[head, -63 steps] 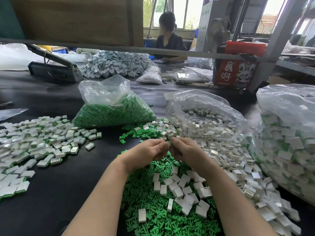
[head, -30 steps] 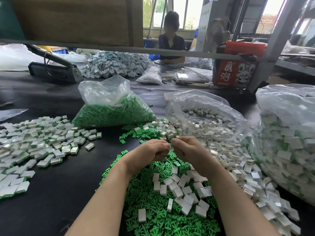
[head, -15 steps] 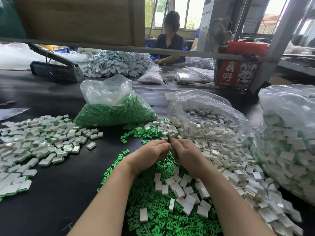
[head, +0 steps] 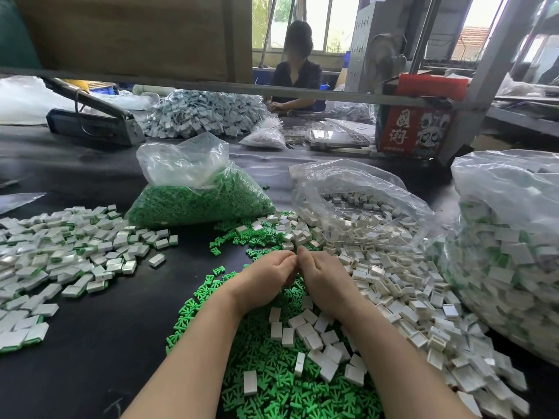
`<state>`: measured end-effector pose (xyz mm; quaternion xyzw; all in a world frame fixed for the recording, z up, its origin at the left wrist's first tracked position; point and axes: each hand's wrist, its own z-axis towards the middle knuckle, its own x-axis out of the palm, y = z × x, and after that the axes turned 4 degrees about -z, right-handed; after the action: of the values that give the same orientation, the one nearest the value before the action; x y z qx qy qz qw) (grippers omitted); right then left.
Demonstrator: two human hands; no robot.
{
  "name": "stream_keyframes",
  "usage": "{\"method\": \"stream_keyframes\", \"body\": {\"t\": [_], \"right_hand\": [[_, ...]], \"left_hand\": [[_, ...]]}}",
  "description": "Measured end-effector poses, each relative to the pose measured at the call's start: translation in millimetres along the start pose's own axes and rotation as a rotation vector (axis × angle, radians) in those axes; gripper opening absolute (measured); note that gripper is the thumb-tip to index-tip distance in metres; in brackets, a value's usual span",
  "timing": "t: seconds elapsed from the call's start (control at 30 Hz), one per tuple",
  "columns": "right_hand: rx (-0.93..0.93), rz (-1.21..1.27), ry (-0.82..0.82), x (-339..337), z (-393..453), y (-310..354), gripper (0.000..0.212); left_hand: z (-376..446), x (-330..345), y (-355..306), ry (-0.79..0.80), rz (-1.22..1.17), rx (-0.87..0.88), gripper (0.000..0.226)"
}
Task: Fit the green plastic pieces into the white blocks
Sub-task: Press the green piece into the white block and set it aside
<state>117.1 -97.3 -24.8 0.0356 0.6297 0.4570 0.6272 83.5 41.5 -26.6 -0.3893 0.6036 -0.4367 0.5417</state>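
Head view: the left hand [head: 266, 275] and the right hand [head: 322, 279] meet fingertip to fingertip above the bench [head: 90, 343], roughly midway along its near edge and a little in from it. Both hands have their fingers curled inward toward one another, knuckles up. Whatever they pinch is hidden between the fingertips, so I cannot tell whether a block and a green piece are already there or which hand holds which.

The supply lies close on every side. The loose green plastic pieces [head: 272, 373] are heaped directly beneath and nearer than the hands, under both forearms, so either hand reaches them by dropping straight down. The loose white blocks [head: 393, 285] spread toward the right edge of the bench, just beside the right hand, which is plainly the nearer one; a few blocks also lie on top of the green heap. The blocks lie at every angle, with no common long axis.

Finished blocks with green showing [head: 60, 252] are spread toward the left edge, well apart from the hands, with the left hand on that side. A bag of green pieces [head: 196, 201] and an open bag of white blocks [head: 363, 213] sit farther in.

My judgement: the hands are pressing one pair together, and the coming move turns on the joined piece going left.
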Motion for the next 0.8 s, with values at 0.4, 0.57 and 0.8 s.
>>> {"method": "stream_keyframes", "body": {"t": [0.4,0.57,0.8], "right_hand": [[0.039,-0.008,-0.041,0,-1,-3,0.051],[0.043,-0.023,-0.036,-1,-1,-2,0.053],[0.046,-0.031,-0.017,-2,0,-3,0.051]], "left_hand": [[7,8,10,-0.014,-0.006,0.041,0.028],[7,10,12,-0.011,-0.030,0.044,0.032],[7,8,12,0.006,-0.010,0.061,0.030]]}}
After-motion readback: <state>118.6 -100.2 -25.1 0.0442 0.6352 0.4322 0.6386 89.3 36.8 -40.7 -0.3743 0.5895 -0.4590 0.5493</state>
